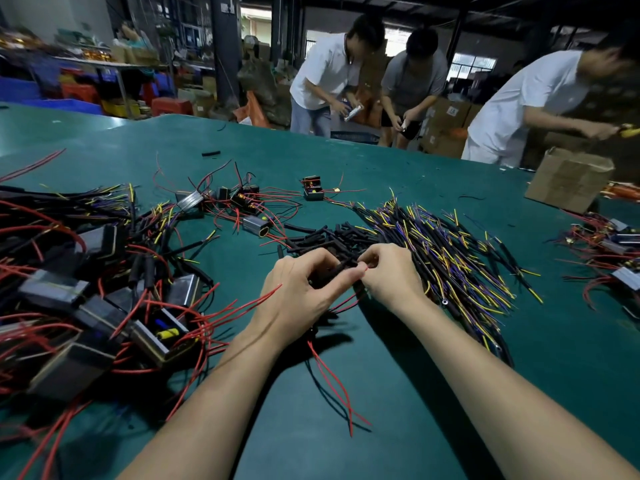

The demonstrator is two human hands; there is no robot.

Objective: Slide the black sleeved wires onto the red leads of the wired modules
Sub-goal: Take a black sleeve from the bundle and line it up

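Bare green bench (398, 393) lies open along the near edge between the forearms. Tangled red-leaded black modules (86, 306) block the left edge; black-sleeved yellow-and-purple wires (450, 258) crowd the right.

This is a factory assembly floor or workshop. A broad green counter (398, 375) fills the lower frame, strewn with piles of wired modules (86, 306) at the left and a heap of black sleeved wires (450, 258) right of centre. Along the upper right, three people (325, 74) in plain shirts bend over cardboard cartons (568, 178) and stacked boxes. In the upper left stand blue plastic bins (20, 93), red stools (171, 105) and cluttered work tables, with dark steel columns (227, 46) under a dim ceiling.
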